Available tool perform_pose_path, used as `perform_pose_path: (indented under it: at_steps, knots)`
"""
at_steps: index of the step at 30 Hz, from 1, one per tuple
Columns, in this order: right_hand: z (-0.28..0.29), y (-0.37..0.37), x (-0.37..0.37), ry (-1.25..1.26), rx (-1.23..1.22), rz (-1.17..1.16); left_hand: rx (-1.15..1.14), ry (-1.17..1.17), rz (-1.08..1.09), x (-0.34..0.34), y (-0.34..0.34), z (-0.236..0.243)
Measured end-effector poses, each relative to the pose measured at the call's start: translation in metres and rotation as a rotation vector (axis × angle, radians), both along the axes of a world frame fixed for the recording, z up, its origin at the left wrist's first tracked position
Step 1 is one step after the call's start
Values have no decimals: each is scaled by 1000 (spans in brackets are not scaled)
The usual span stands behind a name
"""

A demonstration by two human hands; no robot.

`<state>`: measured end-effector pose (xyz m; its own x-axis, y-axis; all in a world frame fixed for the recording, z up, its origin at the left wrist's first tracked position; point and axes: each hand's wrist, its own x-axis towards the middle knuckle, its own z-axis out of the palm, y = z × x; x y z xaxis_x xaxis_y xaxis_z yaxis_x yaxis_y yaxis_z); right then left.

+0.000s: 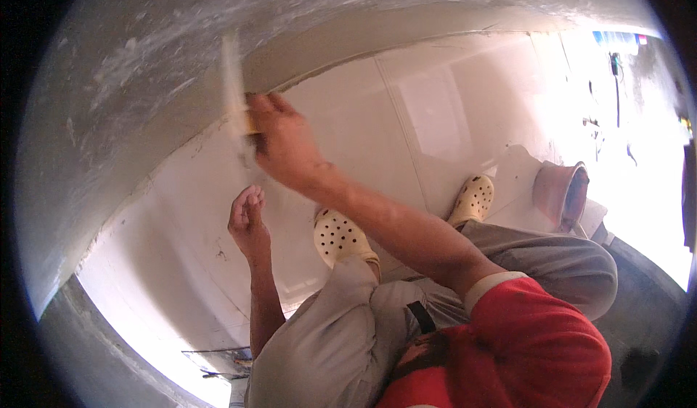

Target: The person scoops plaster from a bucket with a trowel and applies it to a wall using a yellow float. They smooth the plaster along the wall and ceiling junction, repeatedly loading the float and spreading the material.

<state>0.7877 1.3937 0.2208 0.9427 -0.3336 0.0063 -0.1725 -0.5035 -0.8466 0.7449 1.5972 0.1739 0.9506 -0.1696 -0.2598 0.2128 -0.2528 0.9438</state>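
My right hand (287, 143) reaches across to the left, fingers wrapped round the handle of a trowel (234, 92). Its long, pale blade is seen almost edge-on, blurred by motion, against the lower part of the grey wall (138, 96). A bit of yellow shows at the grip. My left hand (249, 215) hovers below the trowel, palm partly up with fingers loosely bent, and I see nothing in it. The wall surface carries whitish streaks and smears.
Pale, smooth floor panels (348, 125) with a seam meet the wall's foot along a rough edge. My cream clogs (340, 235) stand on them between bent knees. At the right sits a reddish-brown bucket (552, 190). Thin dark sticks (218, 351) lie at the lower left.
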Motion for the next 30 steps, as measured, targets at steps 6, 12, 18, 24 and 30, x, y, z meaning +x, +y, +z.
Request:
perform_pose_path:
  at_steps: [6, 12, 18, 24, 30]
  knots:
    - [-27, -206, -100, -246, -430, -226, 35, 30, -92, -4, -18, 5]
    - [-12, -413, -182, -129, -86, -664, 6, 58, -164, -1, -53, 14]
    - [-25, -529, -209, 121, -162, -745, 230, 8, -242, 4, -69, 18]
    - [-35, -592, -197, 89, -345, -697, 170, 39, -219, 3, -70, 16]
    - [-39, -610, -193, 136, -507, -638, 189, 2, -226, -1, -73, 17]
